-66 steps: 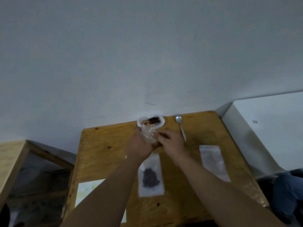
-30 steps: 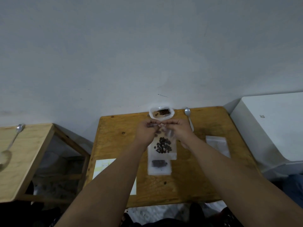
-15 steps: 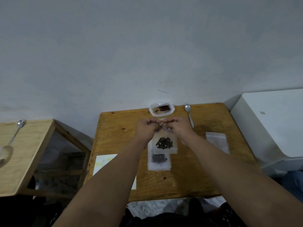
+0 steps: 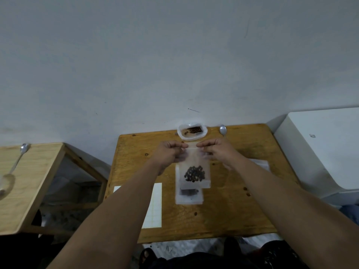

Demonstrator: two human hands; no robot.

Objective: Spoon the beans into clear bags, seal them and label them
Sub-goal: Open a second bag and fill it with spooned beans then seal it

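Both hands meet above the middle of the wooden table (image 4: 229, 210); the left hand (image 4: 168, 154) and the right hand (image 4: 217, 151) each pinch a top corner of a clear bag (image 4: 194, 171), fingers closed on its upper strip, so the bag hangs between them with a dark cluster of beans (image 4: 194, 173) settled low inside; whether its strip is fully pressed shut cannot be told. Under it, flat on the table, lies a second bag (image 4: 189, 197) with beans (partly hidden by the held one). At the table's far edge, by the wall, sits a white tub (image 4: 192, 131) with brown beans in it; just right of the tub lies a spoon (image 4: 223, 130); on the table's left part rests a sheet of labels (image 4: 154, 206); near its right edge, past the right forearm, lies an empty bag (image 4: 260, 163)
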